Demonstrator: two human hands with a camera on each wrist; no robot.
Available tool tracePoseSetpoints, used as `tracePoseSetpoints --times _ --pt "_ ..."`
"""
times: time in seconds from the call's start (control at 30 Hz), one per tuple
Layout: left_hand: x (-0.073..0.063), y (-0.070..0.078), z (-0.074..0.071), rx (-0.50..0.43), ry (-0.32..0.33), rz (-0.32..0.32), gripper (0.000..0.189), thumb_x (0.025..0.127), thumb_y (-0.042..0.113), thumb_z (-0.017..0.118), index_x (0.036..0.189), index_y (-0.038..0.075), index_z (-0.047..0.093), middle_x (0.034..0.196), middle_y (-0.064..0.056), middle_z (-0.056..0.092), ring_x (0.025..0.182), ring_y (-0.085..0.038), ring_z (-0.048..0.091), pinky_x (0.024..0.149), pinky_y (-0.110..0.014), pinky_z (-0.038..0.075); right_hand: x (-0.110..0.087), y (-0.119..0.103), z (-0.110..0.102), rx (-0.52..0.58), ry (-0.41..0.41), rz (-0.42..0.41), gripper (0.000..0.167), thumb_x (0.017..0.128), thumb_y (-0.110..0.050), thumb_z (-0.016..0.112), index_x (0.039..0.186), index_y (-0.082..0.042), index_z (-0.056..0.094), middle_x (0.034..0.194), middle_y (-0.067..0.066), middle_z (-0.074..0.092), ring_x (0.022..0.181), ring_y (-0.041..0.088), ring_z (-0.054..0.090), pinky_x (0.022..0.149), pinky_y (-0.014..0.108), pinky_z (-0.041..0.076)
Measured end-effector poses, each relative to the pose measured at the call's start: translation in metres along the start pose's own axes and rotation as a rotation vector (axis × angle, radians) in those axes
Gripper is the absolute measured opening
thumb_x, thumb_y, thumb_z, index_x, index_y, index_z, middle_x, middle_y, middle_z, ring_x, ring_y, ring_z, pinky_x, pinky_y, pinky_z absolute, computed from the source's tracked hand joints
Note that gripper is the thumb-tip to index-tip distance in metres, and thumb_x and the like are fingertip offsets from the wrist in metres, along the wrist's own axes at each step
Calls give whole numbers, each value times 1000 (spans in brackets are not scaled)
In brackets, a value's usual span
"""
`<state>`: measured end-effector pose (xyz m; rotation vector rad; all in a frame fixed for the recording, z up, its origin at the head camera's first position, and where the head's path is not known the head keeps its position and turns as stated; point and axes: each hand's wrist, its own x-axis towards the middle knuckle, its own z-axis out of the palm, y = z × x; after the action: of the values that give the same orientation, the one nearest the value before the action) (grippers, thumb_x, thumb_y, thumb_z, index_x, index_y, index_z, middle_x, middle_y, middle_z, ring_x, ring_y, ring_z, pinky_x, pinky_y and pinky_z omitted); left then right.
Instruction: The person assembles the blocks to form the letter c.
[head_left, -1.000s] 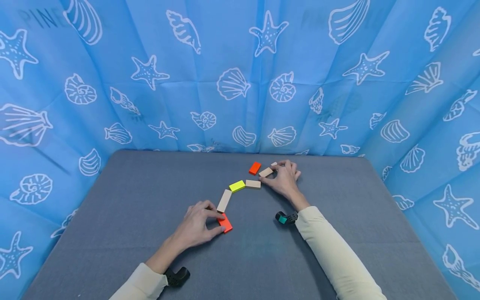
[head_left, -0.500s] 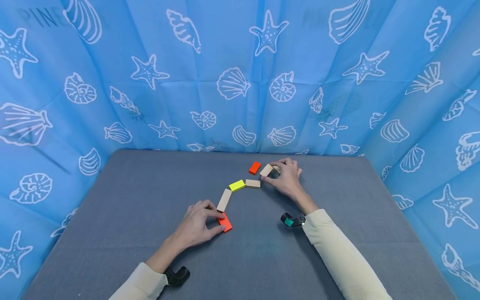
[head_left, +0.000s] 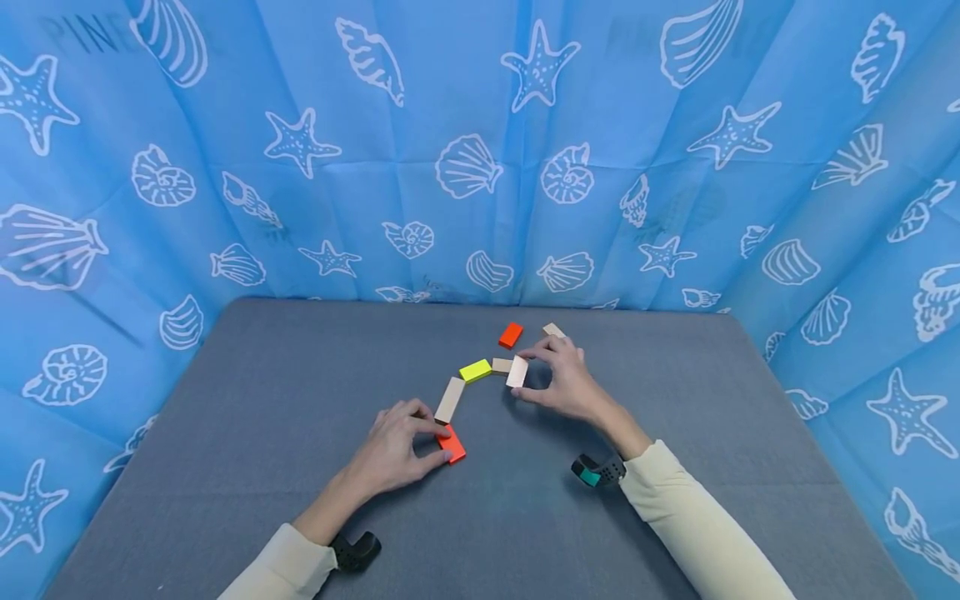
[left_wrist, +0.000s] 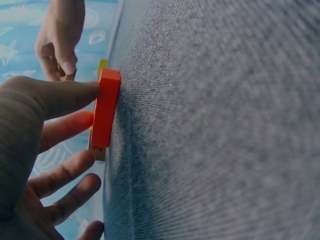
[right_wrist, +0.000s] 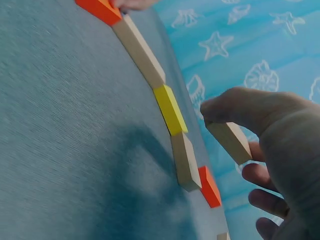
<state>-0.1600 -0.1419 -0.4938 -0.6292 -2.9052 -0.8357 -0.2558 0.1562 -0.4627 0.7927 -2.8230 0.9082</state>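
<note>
My left hand (head_left: 393, 450) pinches a red wooden block (head_left: 453, 445) between thumb and index finger, the block lying flat on the table. Its other fingers spread loosely in the left wrist view. From that block a curved row leads away: a plain wooden block (head_left: 450, 400), a yellow block (head_left: 475, 371) and a second plain block (head_left: 501, 365). My right hand (head_left: 566, 379) grips another plain wooden block (right_wrist: 231, 142) between thumb and fingers. Held above the table at the row's far end, it partly covers the second plain block in the head view; a shadow falls below.
Behind the row lies another red block (head_left: 511, 335), and a plain wooden block (head_left: 553, 330) sits to its right, near the right fingers. The grey cloth-covered table (head_left: 247, 400) ends at a blue curtain (head_left: 480, 225) printed with shells and starfish.
My right hand has lifted a plain block from beside the far red block and brought it left and nearer, to the row's end. The left hand stays on its red block.
</note>
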Motion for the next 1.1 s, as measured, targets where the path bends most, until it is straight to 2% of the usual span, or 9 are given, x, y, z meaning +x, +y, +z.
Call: tracePoseSetpoints --times 0.23,0.4,0.53,0.83,1.1 --pt "1 2 0 12 -10 -15 27 80 38 86 104 24 82 101 7 56 93 -14 49 89 -50 41 -14 -14 5 88 -146 -41 54 80 -30 88 127 -12 70 116 5 56 110 23 47 92 48 40" --pt "2 3 0 16 -9 -22 27 80 38 86 103 24 82 101 7 56 93 -15 49 88 -50 41 -24 -19 11 122 -243 -55 54 82 -32 85 131 -15 67 120 -1 56 112 20 50 96 47 44" --pt "2 3 0 8 -13 -25 27 80 37 87 104 24 82 101 7 56 94 -15 49 88 -50 41 -30 -20 17 136 -296 -71 53 84 -32 84 131 -16 67 118 -5 55 110 20 51 94 44 44" --pt "3 3 0 9 -22 -40 27 80 38 86 103 25 82 99 8 56 94 -15 49 88 -49 41 -38 -26 26 139 -376 -93 52 84 -35 83 131 -18 68 114 -7 54 107 16 49 91 42 43" --pt "3 3 0 6 -16 -33 26 80 37 87 103 25 82 99 8 56 94 -15 49 89 -51 41 -38 -25 32 109 -398 -112 52 85 -34 83 132 -19 68 114 -6 54 108 15 47 90 43 42"
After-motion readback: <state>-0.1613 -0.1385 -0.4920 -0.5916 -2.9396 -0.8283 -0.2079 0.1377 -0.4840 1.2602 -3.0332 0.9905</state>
